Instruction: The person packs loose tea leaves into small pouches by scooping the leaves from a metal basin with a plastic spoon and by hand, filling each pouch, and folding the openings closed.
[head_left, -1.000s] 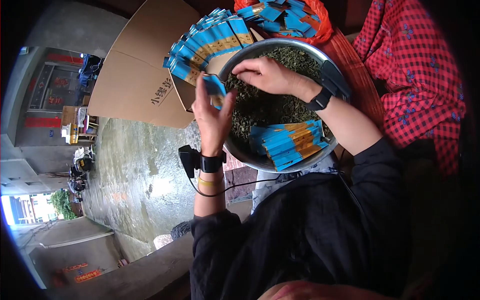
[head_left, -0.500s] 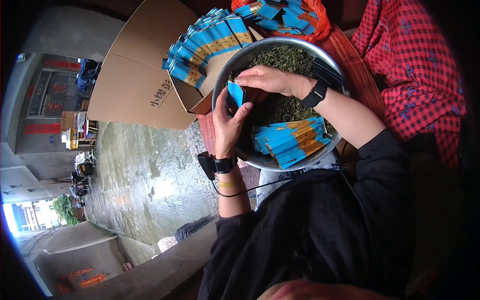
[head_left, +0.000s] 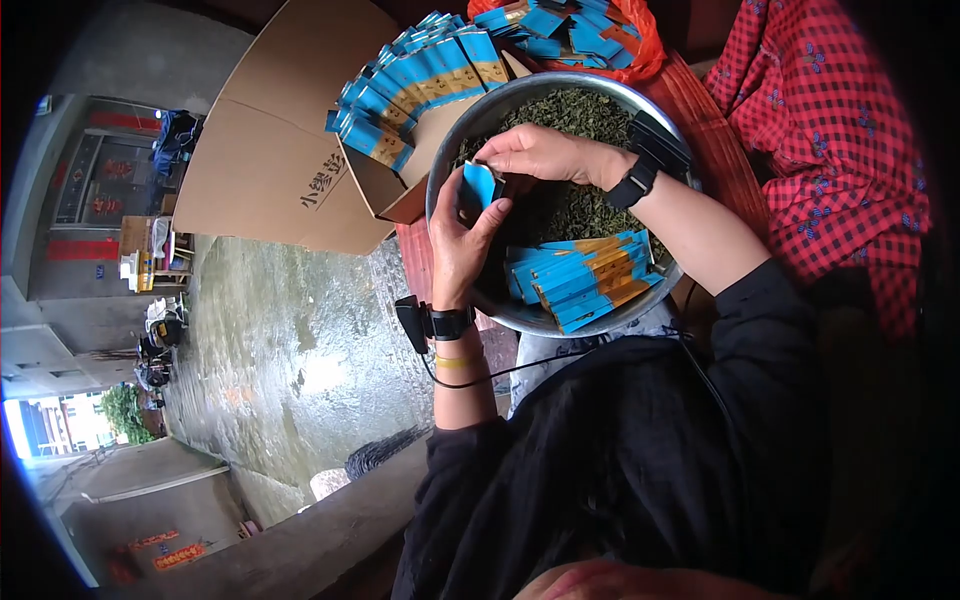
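My left hand (head_left: pixel 458 242) is closed around a small blue packet (head_left: pixel 479 187), holding it upright over the left side of a metal basin (head_left: pixel 447 130). From above, my right hand (head_left: pixel 535 152) bends over the packet, its fingertips pinched at the top edge. Its other fingers are partly hidden behind the packet. Dark green dried leaves (head_left: pixel 590 115), which look like tea, fill the basin below. A fanned stack of blue and gold packets (head_left: pixel 590 280) lies on the leaves at the near side. Each wrist wears a black band with a device.
Beyond the basin, an open cardboard box (head_left: pixel 290 130) holds rows of blue and gold packets (head_left: pixel 425 80). Next to it, a red plastic bag (head_left: pixel 645 40) contains more packets. Red checked cloth (head_left: pixel 830 150) hangs at the right. A black cable (head_left: pixel 520 372) crosses near my lap. Wet ground (head_left: pixel 290 340) stretches left.
The packet has tilted slightly and its top edge looks more rounded. My right fingertips have shifted slightly right, staying at its top. My left hand keeps its hold.
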